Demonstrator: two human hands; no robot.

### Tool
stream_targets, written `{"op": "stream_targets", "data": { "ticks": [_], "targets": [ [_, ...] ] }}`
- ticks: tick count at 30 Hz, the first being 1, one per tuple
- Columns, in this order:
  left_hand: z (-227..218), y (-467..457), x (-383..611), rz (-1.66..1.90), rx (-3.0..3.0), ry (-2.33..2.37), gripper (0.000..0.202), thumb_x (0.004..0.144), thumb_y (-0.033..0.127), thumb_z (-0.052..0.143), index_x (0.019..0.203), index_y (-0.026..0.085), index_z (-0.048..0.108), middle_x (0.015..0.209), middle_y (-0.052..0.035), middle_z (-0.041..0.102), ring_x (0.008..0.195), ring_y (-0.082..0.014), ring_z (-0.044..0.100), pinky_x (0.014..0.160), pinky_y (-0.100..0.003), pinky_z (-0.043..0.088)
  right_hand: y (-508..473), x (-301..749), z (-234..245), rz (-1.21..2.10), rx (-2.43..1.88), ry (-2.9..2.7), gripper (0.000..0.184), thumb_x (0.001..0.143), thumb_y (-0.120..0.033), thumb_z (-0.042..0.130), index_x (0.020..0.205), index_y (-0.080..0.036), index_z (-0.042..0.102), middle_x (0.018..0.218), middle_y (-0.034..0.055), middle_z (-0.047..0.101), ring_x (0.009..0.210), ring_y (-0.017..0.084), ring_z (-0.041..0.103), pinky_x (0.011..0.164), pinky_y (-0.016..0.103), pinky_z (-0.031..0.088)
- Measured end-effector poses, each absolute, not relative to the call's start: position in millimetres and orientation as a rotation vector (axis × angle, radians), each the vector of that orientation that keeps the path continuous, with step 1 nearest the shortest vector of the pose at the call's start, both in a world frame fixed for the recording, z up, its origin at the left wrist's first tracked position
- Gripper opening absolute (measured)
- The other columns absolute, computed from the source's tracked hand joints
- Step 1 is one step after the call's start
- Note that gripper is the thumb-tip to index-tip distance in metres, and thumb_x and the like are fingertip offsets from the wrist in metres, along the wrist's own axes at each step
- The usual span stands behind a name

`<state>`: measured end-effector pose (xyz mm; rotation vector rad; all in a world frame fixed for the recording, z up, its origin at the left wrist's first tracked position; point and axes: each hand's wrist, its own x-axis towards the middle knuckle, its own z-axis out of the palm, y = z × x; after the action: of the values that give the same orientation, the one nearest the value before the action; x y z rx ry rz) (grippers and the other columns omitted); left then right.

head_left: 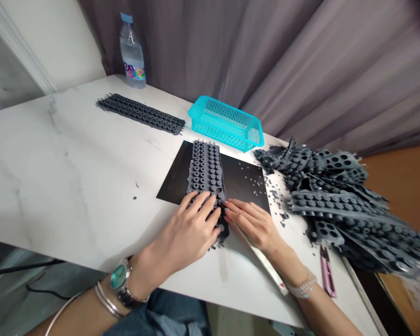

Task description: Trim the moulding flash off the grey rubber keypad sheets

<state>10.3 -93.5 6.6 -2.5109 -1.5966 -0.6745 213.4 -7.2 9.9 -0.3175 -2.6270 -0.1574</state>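
A dark grey rubber sheet [206,168] with rows of round raised parts lies lengthwise on a black mat [175,179]. Over its near end, my left hand [192,228] bends its fingers and holds the sheet down. My right hand [254,224] has its fingers together, pinching at the sheet's right edge beside the left fingertips. What exactly lies between those fingertips is hidden. Beneath the right hand and wrist, a long thin white stick [266,268] slants across the table. Some holes show in the sheet near my hands.
Another rubber sheet [140,113] lies at the back left, near a water bottle [133,56]. A turquoise basket [227,123] stands behind the mat. To the right are a heap of rubber sheets [322,200], small scattered bits [275,193] and pink-handled snips [327,275].
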Motion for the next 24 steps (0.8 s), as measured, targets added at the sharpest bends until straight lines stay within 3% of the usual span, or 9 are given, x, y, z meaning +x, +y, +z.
{"op": "stream_targets", "data": {
  "ticks": [11, 17, 24],
  "targets": [
    [11.0, -93.3, 10.3, -0.626, -2.553, -1.668, 0.038, 0.098, 0.034, 0.044, 0.125, 0.013, 0.061, 0.137, -0.0161, 0.055, 0.13, -0.0322, 0.046, 0.106, -0.05, 0.039, -5.9, 215.2, 7.4, -0.197, -0.324, -2.675, 0.015, 0.092, -0.01, 0.056, 0.106, -0.012, 0.06, 0.116, 0.0153, 0.07, 0.111, 0.026, 0.064, 0.073, 0.035, 0.053],
    [11.8, -93.8, 10.2, -0.639, -2.558, -1.657, 0.038, 0.098, 0.032, 0.042, 0.121, 0.012, 0.064, 0.136, -0.0157, 0.057, 0.129, -0.0326, 0.047, 0.105, -0.05, 0.041, -6.9, 216.1, 5.4, -0.158, -0.335, -2.767, 0.019, 0.095, -0.009, 0.048, 0.11, -0.012, 0.059, 0.125, 0.0181, 0.065, 0.122, 0.029, 0.057, 0.083, 0.042, 0.057],
    [4.0, -95.2, 12.5, -0.639, -2.524, -1.665, 0.04, 0.098, 0.032, 0.043, 0.126, 0.011, 0.062, 0.136, -0.0179, 0.058, 0.131, -0.0312, 0.049, 0.111, -0.046, 0.037, -10.5, 213.5, 3.7, -0.065, -0.367, -2.719, 0.023, 0.093, -0.005, 0.045, 0.114, -0.009, 0.056, 0.121, 0.0224, 0.065, 0.124, 0.031, 0.054, 0.092, 0.046, 0.057]
  ]
}}
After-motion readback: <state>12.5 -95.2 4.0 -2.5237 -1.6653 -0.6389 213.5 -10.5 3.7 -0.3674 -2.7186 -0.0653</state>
